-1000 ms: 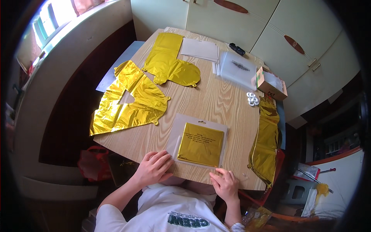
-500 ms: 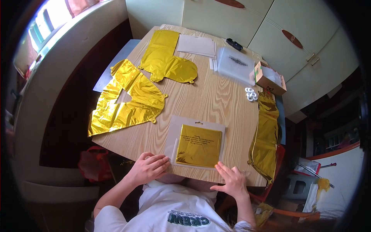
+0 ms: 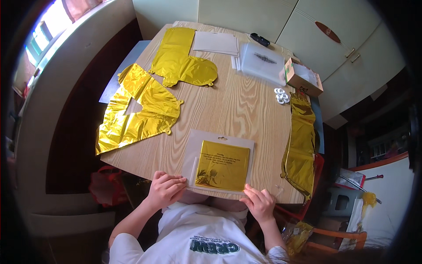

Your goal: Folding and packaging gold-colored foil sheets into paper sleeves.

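Note:
A flat clear plastic bag [image 3: 190, 154] with a hang hole at its top lies at the table's near edge. Through the film shows a folded gold foil balloon [image 3: 223, 176], with dark print across the front. My left hand [image 3: 167, 190] has its fingers curled at the bag's lower left corner, the thumb partly hidden. At the lower right corner, my right hand [image 3: 260, 203] pinches the edge between thumb and fingers. Two unfolded gold foil balloons lie further left, one nearer [image 3: 151, 112] and one behind it [image 3: 176, 59].
At the back are pale card sheets [image 3: 215, 42], a stack of clear bags [image 3: 259, 66], a black object [image 3: 260, 39] and a cardboard box [image 3: 303, 79]. White rings [image 3: 281, 96] sit near the right edge, beside another gold foil piece [image 3: 300, 147] that overhangs it.
My fingers have drawn in from lying flatter to gripping the bag's lower corners. My right thumb has closed toward its fingers. The whole view has shifted slightly.

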The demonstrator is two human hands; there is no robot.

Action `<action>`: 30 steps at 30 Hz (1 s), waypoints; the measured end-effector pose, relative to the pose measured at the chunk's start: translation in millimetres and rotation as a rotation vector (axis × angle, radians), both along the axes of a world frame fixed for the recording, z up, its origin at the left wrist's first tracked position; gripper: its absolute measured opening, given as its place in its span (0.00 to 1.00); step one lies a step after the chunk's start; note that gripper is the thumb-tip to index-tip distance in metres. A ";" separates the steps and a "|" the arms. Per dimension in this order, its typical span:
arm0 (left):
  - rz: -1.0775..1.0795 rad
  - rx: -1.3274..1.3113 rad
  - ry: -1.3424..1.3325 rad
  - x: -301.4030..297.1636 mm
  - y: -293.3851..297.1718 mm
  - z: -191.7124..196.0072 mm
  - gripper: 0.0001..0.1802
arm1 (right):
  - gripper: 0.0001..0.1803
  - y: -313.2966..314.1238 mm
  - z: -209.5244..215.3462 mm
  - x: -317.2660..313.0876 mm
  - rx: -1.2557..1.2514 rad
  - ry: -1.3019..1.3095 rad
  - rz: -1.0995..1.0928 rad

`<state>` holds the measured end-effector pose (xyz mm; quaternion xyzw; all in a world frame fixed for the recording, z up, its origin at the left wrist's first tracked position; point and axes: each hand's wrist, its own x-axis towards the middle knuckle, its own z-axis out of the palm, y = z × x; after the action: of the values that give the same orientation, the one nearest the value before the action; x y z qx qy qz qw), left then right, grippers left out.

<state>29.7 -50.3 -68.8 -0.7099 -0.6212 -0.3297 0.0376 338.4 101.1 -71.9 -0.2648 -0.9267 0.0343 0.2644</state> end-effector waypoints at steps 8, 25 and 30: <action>0.146 0.053 -0.066 6.7 4.0 -5.8 0.09 | 0.10 -13.6 -9.8 -15.3 -0.069 0.133 -0.179; 0.379 0.037 -0.096 24.2 18.3 -12.2 0.10 | 0.15 -18.1 -11.6 -31.9 0.043 0.172 -0.296; 0.401 0.010 -0.072 28.8 21.2 -10.1 0.12 | 0.16 -18.8 -9.9 -33.7 0.004 0.169 -0.298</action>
<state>58.5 -29.2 -78.9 -0.5596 -0.7493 -0.3440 0.0839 304.8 82.3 -81.7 -0.3949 -0.8517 0.0149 0.3442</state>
